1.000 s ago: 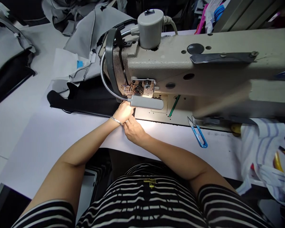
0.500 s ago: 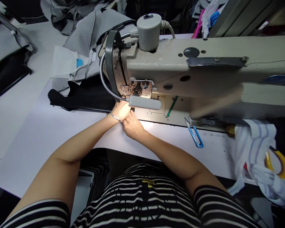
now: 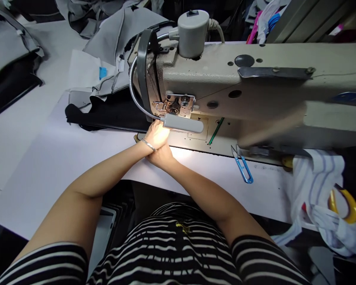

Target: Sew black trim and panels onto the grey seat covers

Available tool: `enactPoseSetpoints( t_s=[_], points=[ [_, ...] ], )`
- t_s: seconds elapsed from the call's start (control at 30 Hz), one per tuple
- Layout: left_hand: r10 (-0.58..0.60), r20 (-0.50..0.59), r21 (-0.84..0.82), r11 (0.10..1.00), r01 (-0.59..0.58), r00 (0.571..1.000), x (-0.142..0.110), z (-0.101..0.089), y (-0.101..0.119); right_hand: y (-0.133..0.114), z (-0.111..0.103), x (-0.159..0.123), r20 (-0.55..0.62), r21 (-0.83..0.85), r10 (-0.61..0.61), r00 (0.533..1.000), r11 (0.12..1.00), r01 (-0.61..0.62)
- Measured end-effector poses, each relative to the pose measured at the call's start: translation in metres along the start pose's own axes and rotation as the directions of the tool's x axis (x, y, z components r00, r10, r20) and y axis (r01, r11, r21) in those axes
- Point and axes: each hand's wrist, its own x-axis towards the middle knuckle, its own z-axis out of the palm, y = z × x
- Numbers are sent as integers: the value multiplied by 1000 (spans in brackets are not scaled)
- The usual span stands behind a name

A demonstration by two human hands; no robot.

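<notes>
A long piece of black fabric (image 3: 115, 113) lies on the bed of a sewing machine (image 3: 207, 75), stretching left from under its head. My left hand (image 3: 158, 133), with a bracelet at the wrist, is at the right end of this fabric below the needle area. It looks closed on the fabric, though a grey lamp (image 3: 184, 123) covers the fingertips. Close against it, on the near side, is my right hand (image 3: 162, 156). Its fingers are tucked out of sight behind the left hand and wrist, so their grip is hidden.
Blue thread snips (image 3: 245, 169) and a green stick (image 3: 216, 130) lie right of my hands. Striped cloth (image 3: 320, 178) and yellow-handled scissors (image 3: 348, 206) are at the far right. Grey fabric pieces (image 3: 105, 35) are piled behind; another grey-and-black piece (image 3: 6, 47) lies far left.
The right hand has slid left, its fingers passing out of sight behind the left hand. Black fabric that showed right of the left hand no longer shows there. The camera view shifted slightly.
</notes>
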Motion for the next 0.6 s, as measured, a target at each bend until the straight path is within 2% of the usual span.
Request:
enactPoseSetpoints(
  t_s=[0.07, 0.13, 0.3, 0.4, 0.5, 0.6],
  points=[
    [1, -16, 97, 995, 1, 1000, -5, -3, -2, -1, 0, 0, -15, 6, -4, 1000, 1000, 4],
    [47, -33, 119, 992, -43, 998, -11, -5, -9, -2, -3, -1, -27, -1, 6, 1000, 1000, -6],
    [154, -122, -34, 987, -159, 981, -12, 3, -36, -5, -9, -2, -30, 1, 42, 999, 999, -42],
    [238, -228, -105, 958, -267, 944, -10, 14, -47, -8, -9, -2, -51, -45, 53, 997, 997, -55],
    [286, -310, -109, 937, -333, 907, -10, 24, -51, -10, -11, -1, -28, -76, 97, 995, 992, -99],
    [311, -315, -61, 936, -346, 897, -9, 30, -50, -7, -13, 1, 7, -31, 77, 997, 997, -76]
  ],
)
